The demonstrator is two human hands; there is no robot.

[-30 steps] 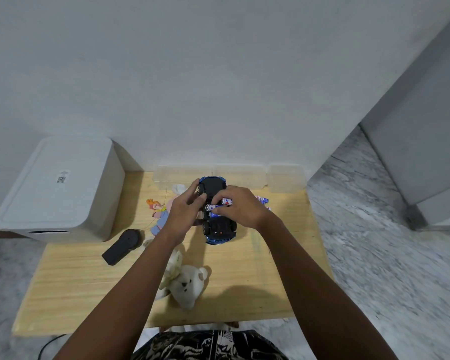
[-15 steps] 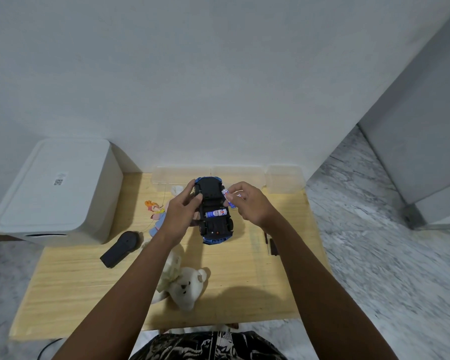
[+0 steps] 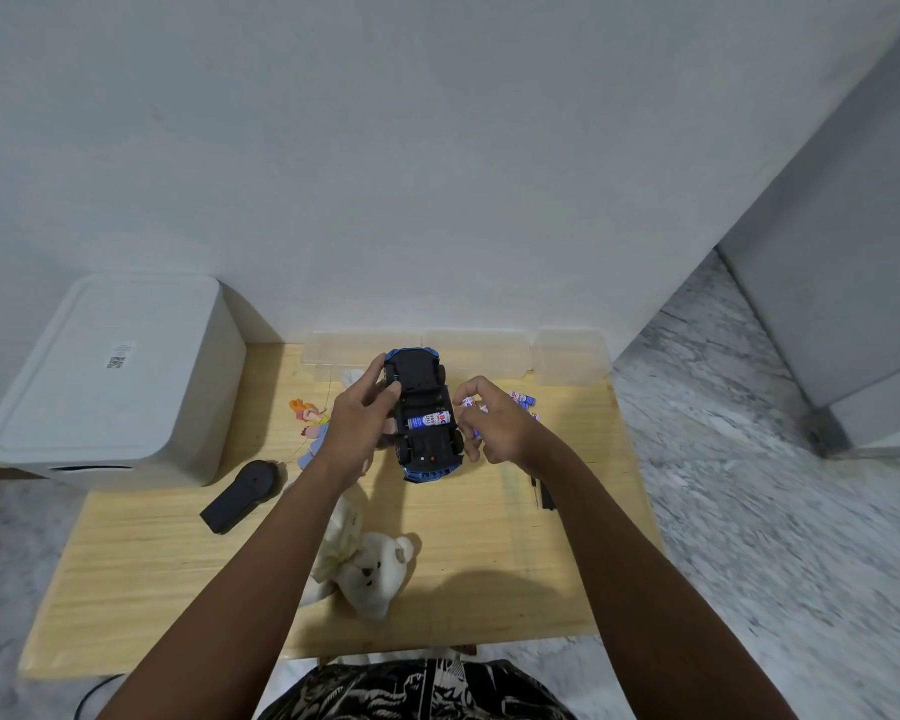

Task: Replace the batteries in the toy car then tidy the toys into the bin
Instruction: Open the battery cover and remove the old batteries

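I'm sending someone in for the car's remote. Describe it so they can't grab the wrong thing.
Start at the big white lidded box on the left of the wooden table. Just in front of its near right corner lies the remote, flat on the wood. It is the only all-black wedge there, with a round end, unlike the doll and white teddy nearby.

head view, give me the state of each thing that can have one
toy car: upside down, battery bay open, one battery seated
left hand: grips the car
right hand: pinches a battery
white bin: lid closed
teddy bear: lying on table
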